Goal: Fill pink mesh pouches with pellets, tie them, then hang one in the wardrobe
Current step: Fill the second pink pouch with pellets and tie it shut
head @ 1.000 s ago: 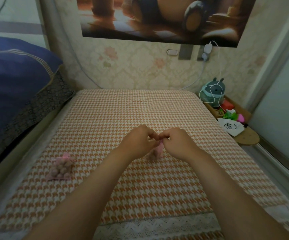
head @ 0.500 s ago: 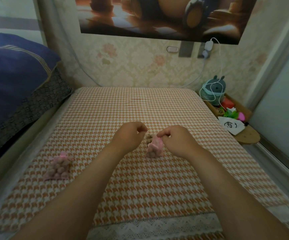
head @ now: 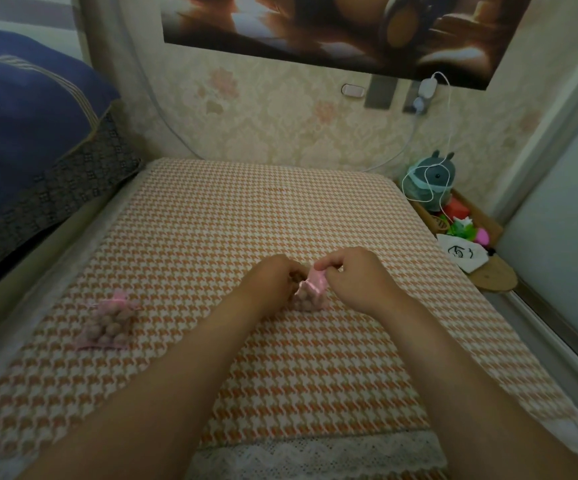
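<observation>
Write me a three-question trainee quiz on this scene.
1. True or false: the right hand lies flat on the table.
2. The spare pouch lies: A) at the table's left, B) at its right, C) off the table.
3. Fill in: the right hand pinches the ___ of the middle pouch.
Key: 1 false; 2 A; 3 top.

Head cam, wide-angle, facing fwd + down, close over checked cloth (head: 280, 220), wall (head: 273, 133) beyond
</observation>
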`<state>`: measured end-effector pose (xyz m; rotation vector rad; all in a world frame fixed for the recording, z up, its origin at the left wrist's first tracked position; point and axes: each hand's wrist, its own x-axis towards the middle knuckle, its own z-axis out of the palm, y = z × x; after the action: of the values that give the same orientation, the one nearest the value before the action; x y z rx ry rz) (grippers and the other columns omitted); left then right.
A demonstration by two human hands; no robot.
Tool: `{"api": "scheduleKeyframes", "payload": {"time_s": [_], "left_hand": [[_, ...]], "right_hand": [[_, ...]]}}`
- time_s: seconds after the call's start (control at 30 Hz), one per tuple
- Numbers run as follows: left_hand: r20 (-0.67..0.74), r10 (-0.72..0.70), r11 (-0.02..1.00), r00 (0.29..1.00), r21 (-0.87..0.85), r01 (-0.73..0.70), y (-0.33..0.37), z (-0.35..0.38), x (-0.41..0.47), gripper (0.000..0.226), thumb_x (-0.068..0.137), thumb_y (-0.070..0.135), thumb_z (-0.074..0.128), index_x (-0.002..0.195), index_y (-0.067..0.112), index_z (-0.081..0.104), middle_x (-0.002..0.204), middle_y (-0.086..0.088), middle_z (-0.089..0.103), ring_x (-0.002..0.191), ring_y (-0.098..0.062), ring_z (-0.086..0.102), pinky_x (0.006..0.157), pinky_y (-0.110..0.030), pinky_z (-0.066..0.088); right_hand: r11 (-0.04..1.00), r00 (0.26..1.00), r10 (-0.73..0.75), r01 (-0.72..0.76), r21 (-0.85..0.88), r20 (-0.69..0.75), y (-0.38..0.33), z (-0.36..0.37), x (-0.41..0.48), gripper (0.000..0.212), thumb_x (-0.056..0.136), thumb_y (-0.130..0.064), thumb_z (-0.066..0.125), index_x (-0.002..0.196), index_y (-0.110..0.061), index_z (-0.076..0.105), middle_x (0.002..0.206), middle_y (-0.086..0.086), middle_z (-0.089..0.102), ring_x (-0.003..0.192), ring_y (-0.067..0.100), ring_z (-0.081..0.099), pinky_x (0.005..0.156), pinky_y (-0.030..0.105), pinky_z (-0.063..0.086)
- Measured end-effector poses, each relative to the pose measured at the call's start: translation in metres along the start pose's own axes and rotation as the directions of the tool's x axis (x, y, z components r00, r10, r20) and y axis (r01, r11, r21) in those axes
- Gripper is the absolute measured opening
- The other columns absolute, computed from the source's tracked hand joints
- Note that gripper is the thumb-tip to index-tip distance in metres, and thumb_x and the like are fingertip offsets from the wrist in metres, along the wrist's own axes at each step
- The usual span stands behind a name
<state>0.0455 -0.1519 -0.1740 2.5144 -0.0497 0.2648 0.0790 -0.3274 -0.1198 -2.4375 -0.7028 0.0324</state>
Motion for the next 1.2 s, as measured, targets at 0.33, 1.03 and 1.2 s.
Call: {"api": "scheduleKeyframes", "payload": {"time_s": [0.33,1.03,1.2], "left_hand": [[-0.041,-0.164,0.986,0.986,0.029,0.166,-0.003,0.0,-0.003,0.008,0.079,0.02,0.068,0.084,0.026,0.067,0.087,0.006,0.07,0.081,-0.014,0.064,0.072,-0.035,0.054],[-0.146,-0.022,0.992,0.989,-0.122,0.004,0.047,-0.028,-0.018,0.013,0.084,0.035,0.071,0.096,0.029,0.073,0.099,0.014,0.064,0.083,-0.004,0.06,0.077,-0.028,0.052],[-0.097,0.017,0.998,0.995,-0.051,-0.022,0.046,-0.034,-0.015,0.013,0.088,0.035,0.065,0.097,0.03,0.073,0.099,0.013,0.061,0.082,-0.003,0.061,0.078,-0.031,0.053]], "right_hand": [[1.0,1.0,0.022,-0.022,0.017,0.012,-0.002,0.001,-0.004,0.032,0.094,-0.012,0.051,0.107,-0.025,0.078,0.111,-0.003,0.076,0.08,0.023,0.073,0.078,0.044,0.061],[1.0,0.998,0.023,-0.023,0.007,0.062,-0.002,-0.009,-0.009,0.025,0.093,-0.024,0.056,0.105,-0.03,0.078,0.098,-0.006,0.077,0.092,0.014,0.07,0.084,0.042,0.059],[1.0,0.998,0.02,-0.021,0.017,0.06,0.003,-0.009,-0.006,0.025,0.093,-0.025,0.059,0.111,-0.028,0.077,0.107,-0.007,0.076,0.096,0.011,0.069,0.089,0.039,0.058]]}}
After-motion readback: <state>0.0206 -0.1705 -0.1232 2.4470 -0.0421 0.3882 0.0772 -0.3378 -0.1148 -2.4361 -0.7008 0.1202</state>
